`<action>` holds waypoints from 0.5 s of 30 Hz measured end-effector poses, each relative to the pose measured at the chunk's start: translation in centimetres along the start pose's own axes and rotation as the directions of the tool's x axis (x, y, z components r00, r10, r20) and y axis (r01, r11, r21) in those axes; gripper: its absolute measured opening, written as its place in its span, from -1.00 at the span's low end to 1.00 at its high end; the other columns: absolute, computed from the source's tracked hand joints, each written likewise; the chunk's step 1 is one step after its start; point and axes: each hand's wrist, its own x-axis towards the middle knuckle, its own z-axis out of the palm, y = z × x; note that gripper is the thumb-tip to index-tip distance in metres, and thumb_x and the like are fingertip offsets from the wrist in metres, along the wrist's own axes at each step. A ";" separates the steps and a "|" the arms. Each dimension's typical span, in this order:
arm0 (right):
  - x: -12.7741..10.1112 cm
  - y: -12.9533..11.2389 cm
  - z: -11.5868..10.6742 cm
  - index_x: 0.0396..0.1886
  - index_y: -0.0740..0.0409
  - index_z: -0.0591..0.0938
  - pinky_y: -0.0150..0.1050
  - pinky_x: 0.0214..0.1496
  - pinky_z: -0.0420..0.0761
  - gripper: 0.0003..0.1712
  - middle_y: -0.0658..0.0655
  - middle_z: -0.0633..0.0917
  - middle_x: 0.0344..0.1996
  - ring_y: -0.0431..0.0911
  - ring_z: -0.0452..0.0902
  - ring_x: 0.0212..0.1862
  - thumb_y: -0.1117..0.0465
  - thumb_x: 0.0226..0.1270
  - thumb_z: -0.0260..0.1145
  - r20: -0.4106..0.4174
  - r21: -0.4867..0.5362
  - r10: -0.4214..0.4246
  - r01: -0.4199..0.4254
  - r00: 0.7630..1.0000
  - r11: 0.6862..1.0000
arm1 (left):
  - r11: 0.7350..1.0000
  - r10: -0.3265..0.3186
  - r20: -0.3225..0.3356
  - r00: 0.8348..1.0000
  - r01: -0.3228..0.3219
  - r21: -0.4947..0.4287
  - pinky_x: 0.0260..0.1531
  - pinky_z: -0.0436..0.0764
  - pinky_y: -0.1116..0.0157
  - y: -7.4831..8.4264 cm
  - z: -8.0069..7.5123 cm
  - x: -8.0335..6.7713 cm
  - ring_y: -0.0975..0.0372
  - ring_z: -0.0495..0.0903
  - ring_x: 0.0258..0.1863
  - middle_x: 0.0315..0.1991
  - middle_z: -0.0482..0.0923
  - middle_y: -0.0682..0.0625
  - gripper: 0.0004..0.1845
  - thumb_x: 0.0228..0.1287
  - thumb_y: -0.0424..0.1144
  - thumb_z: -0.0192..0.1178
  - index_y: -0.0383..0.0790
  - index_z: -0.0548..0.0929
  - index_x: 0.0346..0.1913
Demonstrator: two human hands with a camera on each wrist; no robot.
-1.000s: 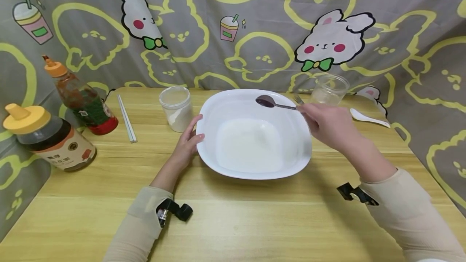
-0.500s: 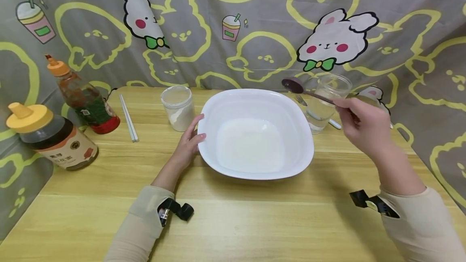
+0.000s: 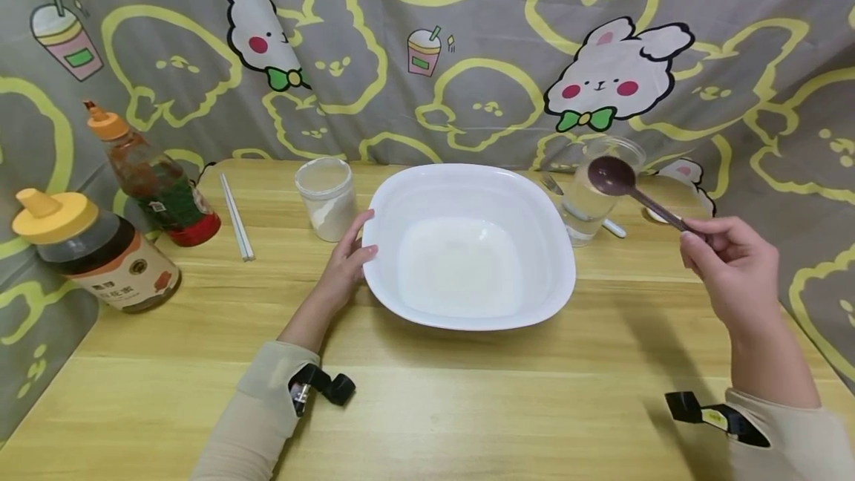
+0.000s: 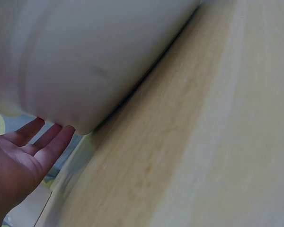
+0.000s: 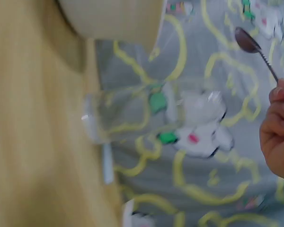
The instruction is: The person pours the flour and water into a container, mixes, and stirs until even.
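Observation:
A white basin [image 3: 467, 195] with something pale on its bottom stands mid-table. My left hand [image 3: 341, 273] holds its left rim; in the left wrist view the fingertips [image 4: 66, 130] touch its outer wall. My right hand [image 3: 738, 273] pinches the handle of a dark brown spoon [image 3: 611, 175]. The bowl of the spoon is raised in front of a clear jar [image 3: 588, 217] that holds clear liquid. Seen from the right wrist, the spoon [image 5: 247, 41] is apart from that jar [image 5: 132, 113].
A tub of white powder [image 3: 327, 203] is left of the basin. Chopsticks [image 3: 236, 217], a red sauce bottle [image 3: 160, 188] and a yellow-capped syrup bottle [image 3: 100, 258] stand farther left. A fork [image 3: 551, 184] and a white spoon [image 3: 614, 228] lie near the jar. Patterned cloth [image 3: 467, 28] hangs behind.
My right hand has carried the brown spoon from over the basin to the right, in front of the clear jar. The left hand and basin have stayed in place.

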 end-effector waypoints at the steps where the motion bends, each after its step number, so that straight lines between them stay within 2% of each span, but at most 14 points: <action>1: -0.4 1.1 -1.3 -0.23 0.72 0.37 -0.41 -0.77 0.16 -0.74 0.22 0.44 -0.68 -0.10 0.27 -0.68 0.66 0.01 0.04 0.006 0.081 0.041 -0.041 0.999 0.996 | 1.000 -0.003 0.000 1.000 0.003 0.000 -0.40 0.58 0.26 0.0 0.0 0.0 -0.12 0.35 -0.11 0.08 0.20 -0.32 -0.36 0.08 -0.30 -0.01 0.00 0.11 0.28; 4: -1.6 3.6 -4.0 -0.16 0.68 0.36 -0.39 -0.78 0.11 -0.72 0.17 0.47 -0.67 -0.10 0.25 -0.68 0.69 0.07 -0.07 0.074 0.199 0.135 -0.147 0.988 0.969 | 1.000 -0.004 0.001 1.000 0.004 -0.001 -0.40 0.58 0.25 -0.1 0.0 0.0 -0.08 0.38 -0.13 0.07 0.21 -0.33 -0.36 0.08 -0.31 -0.01 0.00 0.11 0.28; 6: -2.3 3.7 -4.2 -0.16 0.65 0.37 -0.36 -0.78 0.07 -0.71 0.14 0.49 -0.66 -0.11 0.25 -0.68 0.70 0.10 -0.15 0.139 0.281 0.189 -0.222 0.972 0.934 | 1.000 -0.005 0.001 1.000 0.005 0.000 -0.39 0.58 0.25 -0.1 0.0 0.0 -0.06 0.40 -0.15 0.06 0.22 -0.33 -0.36 0.09 -0.32 -0.02 -0.01 0.11 0.28; 9: -3.3 2.8 -3.3 -0.19 0.53 0.46 -0.32 -0.75 0.00 -0.70 0.11 0.51 -0.66 -0.14 0.27 -0.67 0.65 0.15 -0.16 0.189 0.279 0.280 -0.325 0.941 0.903 | 1.000 -0.005 -0.004 1.000 0.005 0.000 -0.39 0.58 0.26 -0.1 -0.1 0.0 -0.07 0.39 -0.15 0.06 0.23 -0.32 -0.37 0.09 -0.31 -0.02 0.01 0.11 0.28; 11: -3.8 2.7 -3.1 -0.21 0.47 0.49 -0.33 -0.74 -0.04 -0.65 0.14 0.48 -0.68 -0.14 0.24 -0.69 0.65 0.17 -0.21 0.220 0.323 0.329 -0.387 0.918 0.864 | 1.000 -0.008 -0.008 1.000 0.008 0.000 -0.39 0.58 0.26 -0.1 -0.1 0.0 -0.09 0.39 -0.14 0.06 0.22 -0.33 -0.37 0.09 -0.32 -0.02 0.01 0.12 0.28; 12: -4.0 2.7 -3.1 -0.22 0.44 0.50 -0.33 -0.75 -0.06 -0.62 0.14 0.48 -0.68 -0.14 0.19 -0.71 0.65 0.18 -0.24 0.232 0.321 0.349 -0.410 0.908 0.854 | 1.000 -0.008 -0.008 1.000 0.008 0.000 -0.39 0.58 0.26 -0.1 -0.1 0.0 -0.11 0.38 -0.13 0.06 0.22 -0.33 -0.37 0.09 -0.32 -0.02 0.01 0.11 0.28; 15: -4.5 3.0 -3.3 -0.23 0.37 0.52 -0.33 -0.76 -0.14 -0.57 0.12 0.45 -0.70 -0.11 0.00 -0.73 0.63 0.21 -0.29 0.247 0.275 0.389 -0.449 0.887 0.850 | 1.000 -0.010 -0.008 1.000 0.010 0.004 -0.39 0.57 0.25 0.0 0.0 0.0 -0.11 0.38 -0.13 0.06 0.21 -0.33 -0.36 0.09 -0.31 -0.02 0.01 0.10 0.28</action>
